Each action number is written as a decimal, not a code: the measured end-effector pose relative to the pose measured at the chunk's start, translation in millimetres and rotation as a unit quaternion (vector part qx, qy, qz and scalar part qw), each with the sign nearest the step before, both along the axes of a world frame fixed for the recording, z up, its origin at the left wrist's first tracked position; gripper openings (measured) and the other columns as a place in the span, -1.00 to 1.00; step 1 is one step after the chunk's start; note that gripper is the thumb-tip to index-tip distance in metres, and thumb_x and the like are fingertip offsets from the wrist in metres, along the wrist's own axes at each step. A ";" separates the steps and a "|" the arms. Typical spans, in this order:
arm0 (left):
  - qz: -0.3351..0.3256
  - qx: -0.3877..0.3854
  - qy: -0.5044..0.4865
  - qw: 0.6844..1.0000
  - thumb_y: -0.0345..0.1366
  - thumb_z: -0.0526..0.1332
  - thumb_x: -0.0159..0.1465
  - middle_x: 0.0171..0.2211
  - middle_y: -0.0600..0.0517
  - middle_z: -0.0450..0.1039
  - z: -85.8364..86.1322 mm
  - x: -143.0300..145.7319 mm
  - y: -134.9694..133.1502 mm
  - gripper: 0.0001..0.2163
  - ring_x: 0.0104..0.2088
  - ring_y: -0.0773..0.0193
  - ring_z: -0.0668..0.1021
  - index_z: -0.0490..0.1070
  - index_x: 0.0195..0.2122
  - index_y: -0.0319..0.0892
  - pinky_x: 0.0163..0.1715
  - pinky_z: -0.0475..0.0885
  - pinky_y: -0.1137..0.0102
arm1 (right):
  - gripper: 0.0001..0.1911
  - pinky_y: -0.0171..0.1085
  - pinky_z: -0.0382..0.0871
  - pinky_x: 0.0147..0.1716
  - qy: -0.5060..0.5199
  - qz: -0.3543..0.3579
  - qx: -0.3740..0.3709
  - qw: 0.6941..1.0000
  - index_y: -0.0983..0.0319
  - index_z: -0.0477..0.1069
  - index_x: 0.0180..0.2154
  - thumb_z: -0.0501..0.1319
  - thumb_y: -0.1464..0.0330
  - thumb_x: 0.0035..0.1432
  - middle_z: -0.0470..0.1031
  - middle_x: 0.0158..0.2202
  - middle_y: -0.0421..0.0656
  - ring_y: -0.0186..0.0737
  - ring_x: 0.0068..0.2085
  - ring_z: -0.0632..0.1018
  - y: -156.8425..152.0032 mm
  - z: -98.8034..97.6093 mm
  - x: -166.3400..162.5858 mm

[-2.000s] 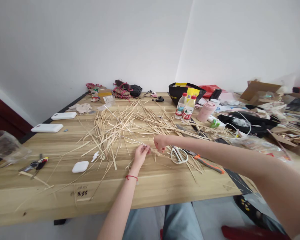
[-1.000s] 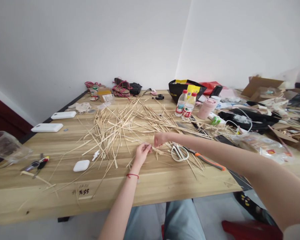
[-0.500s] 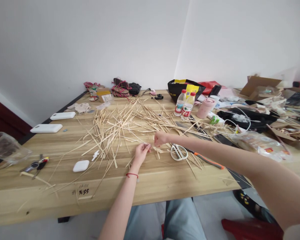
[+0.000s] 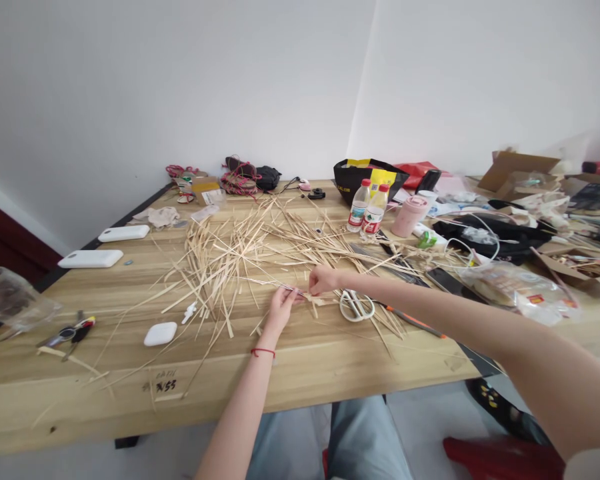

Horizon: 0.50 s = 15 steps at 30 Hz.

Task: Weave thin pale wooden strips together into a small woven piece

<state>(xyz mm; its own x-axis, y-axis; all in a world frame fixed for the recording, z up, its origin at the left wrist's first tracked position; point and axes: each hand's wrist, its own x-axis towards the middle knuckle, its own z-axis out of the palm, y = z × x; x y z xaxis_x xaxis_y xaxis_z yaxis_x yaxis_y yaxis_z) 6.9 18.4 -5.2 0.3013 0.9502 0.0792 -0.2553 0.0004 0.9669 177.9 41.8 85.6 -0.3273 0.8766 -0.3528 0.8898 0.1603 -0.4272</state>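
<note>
A loose heap of pale straw strips [image 4: 240, 253] covers the middle of the wooden table [image 4: 305, 373]. My left hand [image 4: 281, 307], with a red string at the wrist, pinches a thin straw strip [image 4: 280, 286] at the near edge of the heap. My right hand [image 4: 321, 280] is closed on the same strip a few centimetres to the right. Both hands hover just above the tabletop. White-handled scissors [image 4: 354, 305] lie right of my right hand, beside my forearm.
An orange-handled knife [image 4: 414, 321], two water bottles [image 4: 367, 209], a pink cup [image 4: 410, 216] and a black bag [image 4: 367, 179] are to the right. White power banks [image 4: 91, 258], an earbud case [image 4: 161, 333] and a glass jar [image 4: 5, 301] sit left. Boxes and cables crowd the far right.
My hands have stayed almost in place, working the strip between the fingers. The view has drifted slightly, so the table items sit a little lower and to the left.
</note>
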 end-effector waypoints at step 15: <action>0.015 -0.018 -0.018 1.000 -0.05 0.30 0.06 -0.42 0.00 0.51 -1.4 0.1 1.7 -0.67 -0.37 0.15 0.60 0.32 -0.33 -0.18 -0.28 0.52 0.21 | -0.80 -0.39 0.15 -0.55 0.019 -0.102 -0.053 0.993 0.31 0.49 -0.59 0.25 0.29 -0.13 0.32 -0.68 -0.27 -0.37 -0.55 0.31 -8.5 7.8 -9.0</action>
